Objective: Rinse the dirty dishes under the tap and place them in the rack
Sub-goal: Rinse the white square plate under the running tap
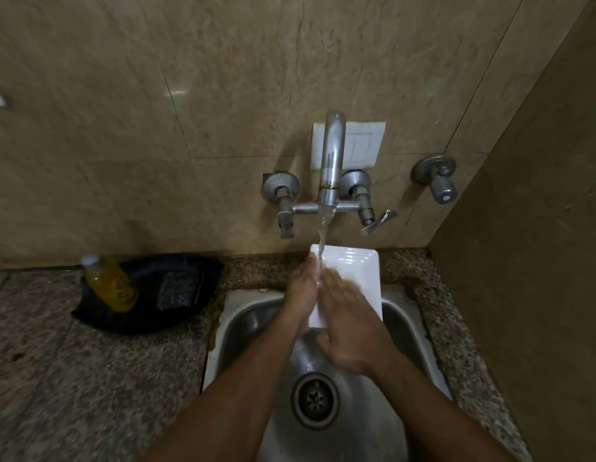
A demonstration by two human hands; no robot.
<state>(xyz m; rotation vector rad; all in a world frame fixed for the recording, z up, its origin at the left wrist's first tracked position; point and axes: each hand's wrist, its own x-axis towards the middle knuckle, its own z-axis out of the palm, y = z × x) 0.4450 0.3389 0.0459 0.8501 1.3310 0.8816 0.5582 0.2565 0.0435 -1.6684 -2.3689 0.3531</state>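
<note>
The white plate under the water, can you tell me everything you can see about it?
The white plate is rectangular with rounded corners and stepped ridges inside its raised rim; it looks like glossy ceramic. It is held tilted over the steel sink, its far end up toward the wall. The stream from the tap hits near its far left corner. The left hand holds its left edge, and the right hand lies across its face, blurred. Its near part is hidden by the hands.
</note>
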